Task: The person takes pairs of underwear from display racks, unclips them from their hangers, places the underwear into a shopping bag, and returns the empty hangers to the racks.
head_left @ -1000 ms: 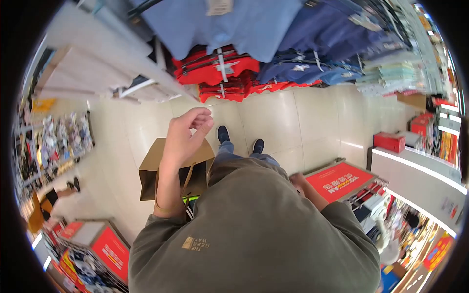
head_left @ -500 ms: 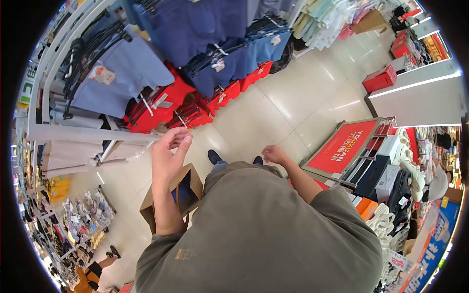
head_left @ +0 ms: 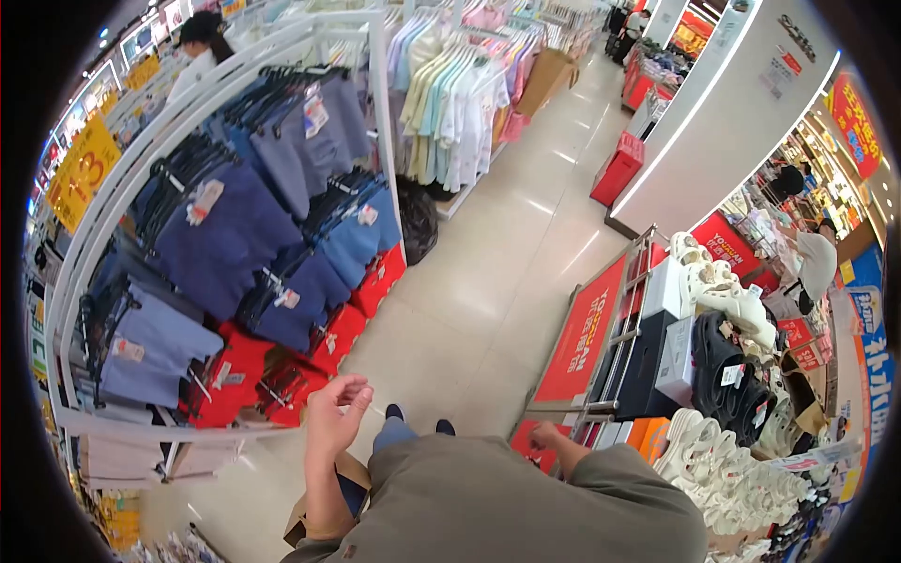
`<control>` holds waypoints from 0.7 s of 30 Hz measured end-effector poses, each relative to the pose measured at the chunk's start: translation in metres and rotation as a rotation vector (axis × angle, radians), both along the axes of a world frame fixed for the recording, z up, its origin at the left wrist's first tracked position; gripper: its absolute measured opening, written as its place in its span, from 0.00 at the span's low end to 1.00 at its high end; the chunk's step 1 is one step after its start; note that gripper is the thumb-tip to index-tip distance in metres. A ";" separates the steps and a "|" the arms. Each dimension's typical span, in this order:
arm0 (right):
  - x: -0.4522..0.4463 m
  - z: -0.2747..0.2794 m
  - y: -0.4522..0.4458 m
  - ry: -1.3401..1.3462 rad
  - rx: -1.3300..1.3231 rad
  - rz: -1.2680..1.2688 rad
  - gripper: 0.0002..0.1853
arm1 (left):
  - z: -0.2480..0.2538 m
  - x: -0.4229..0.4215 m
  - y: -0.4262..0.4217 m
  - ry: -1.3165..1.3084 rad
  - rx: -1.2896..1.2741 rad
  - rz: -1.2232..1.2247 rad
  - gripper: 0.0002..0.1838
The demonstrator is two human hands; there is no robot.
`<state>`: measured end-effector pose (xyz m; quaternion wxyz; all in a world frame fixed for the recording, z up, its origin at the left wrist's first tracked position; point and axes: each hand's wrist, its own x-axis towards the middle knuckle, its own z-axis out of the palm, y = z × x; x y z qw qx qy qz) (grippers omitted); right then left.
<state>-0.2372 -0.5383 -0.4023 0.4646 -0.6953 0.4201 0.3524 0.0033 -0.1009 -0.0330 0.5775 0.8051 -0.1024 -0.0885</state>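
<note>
My left hand [head_left: 340, 413] is raised in front of my body, fingers loosely bent, thumb apart, with nothing in it. A brown paper bag [head_left: 297, 518] hangs at my left forearm, its dark inside partly visible. Nearest to this hand, but apart from it, are red garments [head_left: 229, 373] low on a clothes rack. My right hand [head_left: 542, 434] hangs low at my side, its fingers loosely curled and holding nothing that I can see. It is beside a red sign panel [head_left: 584, 328] on the end of a shoe display; I cannot tell whether they touch.
On the left, a white-framed rack [head_left: 384, 113] holds blue shorts [head_left: 225, 235]. Pastel clothes [head_left: 460, 113] hang farther ahead. White clogs [head_left: 699, 450] and shoe boxes [head_left: 674, 361] fill the right-hand display. A tiled aisle [head_left: 488, 253] runs ahead past a white pillar [head_left: 723, 103]. Other people stand farther off.
My view has tilted up, showing more of the aisle, pillar and racks. The shoe display is nearer to my right hand. My left hand stays raised, with the bag on that arm.
</note>
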 end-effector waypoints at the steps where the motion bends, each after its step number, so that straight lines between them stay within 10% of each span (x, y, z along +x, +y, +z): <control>1: 0.005 -0.001 0.003 -0.026 0.000 -0.024 0.08 | 0.001 0.008 -0.009 -0.010 0.020 -0.024 0.14; 12: 0.147 0.036 0.011 -0.280 0.131 0.186 0.11 | 0.002 0.130 -0.073 -0.083 0.099 -0.150 0.13; 21: 0.379 0.314 0.097 -0.853 0.691 0.923 0.15 | 0.020 0.298 -0.149 -0.190 0.058 -0.208 0.10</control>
